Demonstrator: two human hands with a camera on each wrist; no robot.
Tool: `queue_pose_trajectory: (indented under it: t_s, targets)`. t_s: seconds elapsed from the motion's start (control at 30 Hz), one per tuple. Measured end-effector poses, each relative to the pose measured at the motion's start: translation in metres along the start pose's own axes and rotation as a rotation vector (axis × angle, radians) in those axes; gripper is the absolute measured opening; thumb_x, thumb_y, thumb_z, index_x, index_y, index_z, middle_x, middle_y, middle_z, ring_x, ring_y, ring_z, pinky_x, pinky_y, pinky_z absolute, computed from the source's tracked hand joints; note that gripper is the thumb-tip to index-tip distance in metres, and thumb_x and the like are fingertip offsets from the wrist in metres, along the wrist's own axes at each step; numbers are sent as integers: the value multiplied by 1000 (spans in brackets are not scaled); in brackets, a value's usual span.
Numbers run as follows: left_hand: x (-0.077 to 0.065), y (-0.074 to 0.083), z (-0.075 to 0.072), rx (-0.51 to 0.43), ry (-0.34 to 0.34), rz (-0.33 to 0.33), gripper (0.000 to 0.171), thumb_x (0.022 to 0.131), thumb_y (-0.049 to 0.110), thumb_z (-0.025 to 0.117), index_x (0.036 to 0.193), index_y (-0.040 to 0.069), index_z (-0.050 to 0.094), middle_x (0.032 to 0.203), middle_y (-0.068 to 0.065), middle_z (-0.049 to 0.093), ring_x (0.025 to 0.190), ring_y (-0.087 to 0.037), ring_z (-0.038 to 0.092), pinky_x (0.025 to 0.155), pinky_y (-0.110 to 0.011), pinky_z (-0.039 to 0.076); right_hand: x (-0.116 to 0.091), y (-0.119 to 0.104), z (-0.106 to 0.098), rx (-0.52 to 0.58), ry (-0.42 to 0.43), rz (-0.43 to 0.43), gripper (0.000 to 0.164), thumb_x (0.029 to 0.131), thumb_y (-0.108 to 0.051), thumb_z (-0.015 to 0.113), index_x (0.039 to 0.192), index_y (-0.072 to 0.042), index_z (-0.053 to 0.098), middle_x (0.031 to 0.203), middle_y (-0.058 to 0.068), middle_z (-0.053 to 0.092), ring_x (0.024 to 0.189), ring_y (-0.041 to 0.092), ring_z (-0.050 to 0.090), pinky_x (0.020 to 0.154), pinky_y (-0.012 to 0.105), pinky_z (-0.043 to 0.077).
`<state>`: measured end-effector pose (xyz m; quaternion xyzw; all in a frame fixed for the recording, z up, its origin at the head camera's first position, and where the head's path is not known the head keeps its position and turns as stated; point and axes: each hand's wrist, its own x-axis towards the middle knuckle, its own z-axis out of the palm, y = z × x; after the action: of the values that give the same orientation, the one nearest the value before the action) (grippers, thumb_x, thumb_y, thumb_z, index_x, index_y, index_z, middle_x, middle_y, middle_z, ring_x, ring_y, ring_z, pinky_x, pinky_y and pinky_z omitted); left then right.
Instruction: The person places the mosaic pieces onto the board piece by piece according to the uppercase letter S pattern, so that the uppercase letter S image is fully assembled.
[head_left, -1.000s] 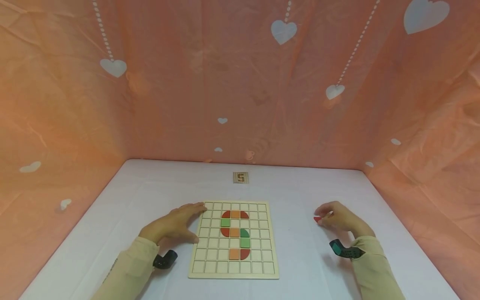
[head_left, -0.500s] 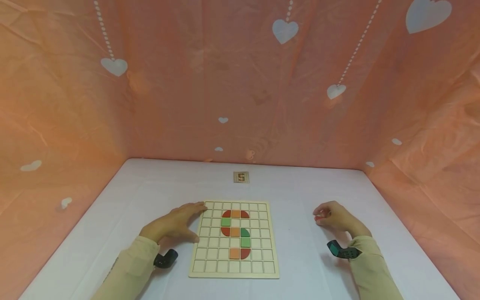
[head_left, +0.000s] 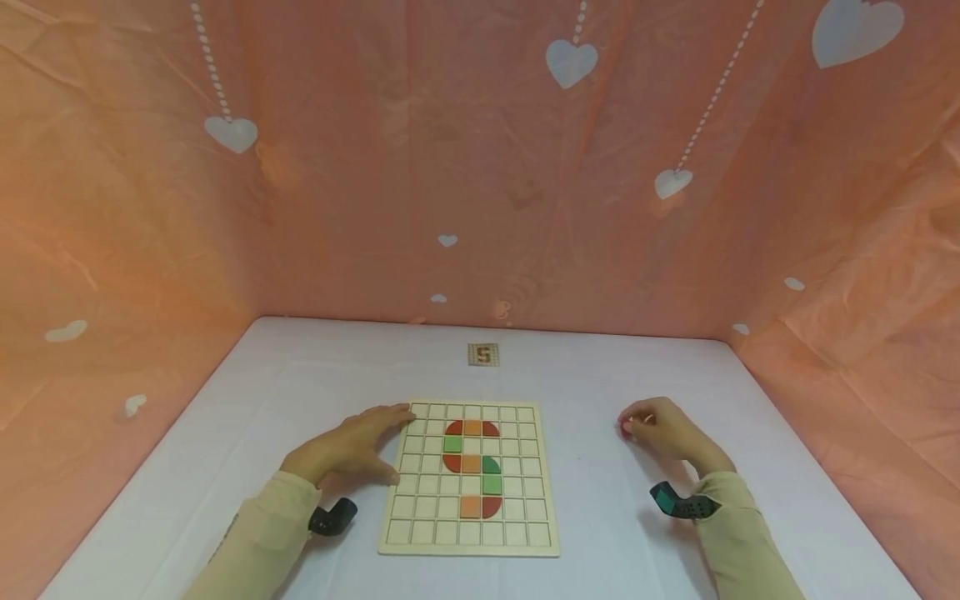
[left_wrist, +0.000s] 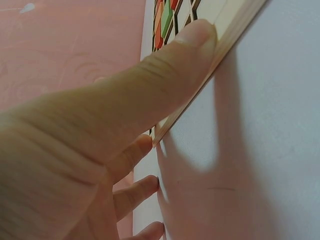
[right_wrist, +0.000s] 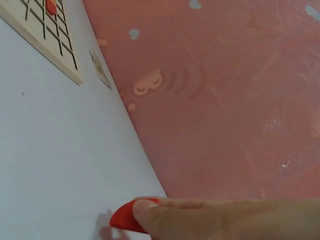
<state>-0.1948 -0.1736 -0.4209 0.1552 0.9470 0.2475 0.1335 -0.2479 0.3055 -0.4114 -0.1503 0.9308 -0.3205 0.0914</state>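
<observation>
A wooden grid board [head_left: 420, 533] lies on the white table, holding red, orange and green pieces set in an S-like figure. My left hand [head_left: 345, 447] rests at the board's left edge, thumb and fingers spread; in the left wrist view its thumb [left_wrist: 197, 37] lies on the rim. Right of the board, my right hand [head_left: 666, 431] pinches a red quarter-round piece [right_wrist: 125, 218] between thumb and fingers. The head view shows only a sliver of that red piece [head_left: 624, 427], the rest hidden by the fingers.
Behind the board lies a small card [head_left: 483, 355] with an S-like figure on a grid. An orange cloth [head_left: 495, 167] with pale hearts hangs around the back and sides of the table [head_left: 337, 358]. Each wrist carries a dark camera [head_left: 333, 517].
My right hand has shifted slightly left and away from me with the red quarter-round piece, now mostly covered by the fingers in the head view. The left hand keeps its place on the board.
</observation>
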Motion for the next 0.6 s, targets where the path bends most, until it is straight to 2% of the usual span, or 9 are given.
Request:
queue_pose_trajectory:
  t_s: [0.17, 0.6]
  targets:
    - [0, 0, 0, 3, 0, 5, 91, 71, 24, 91, 150, 13, 47, 164, -11, 36, 152, -42, 30, 122, -66, 26, 3, -5, 6, 34, 24, -63, 16, 96, -6, 65, 107, 0, 73, 93, 8, 69, 83, 16, 54, 64, 18, 46]
    - [-2, 1, -1, -9, -11, 9, 94, 71, 25, 90, 152, 12, 45, 164, -12, 36, 152, -42, 29, 123, -66, 25, 12, -14, 18, 78, 53, -103, 16, 95, -2, 63, 106, 4, 72, 94, 12, 74, 79, 9, 59, 65, 17, 52]
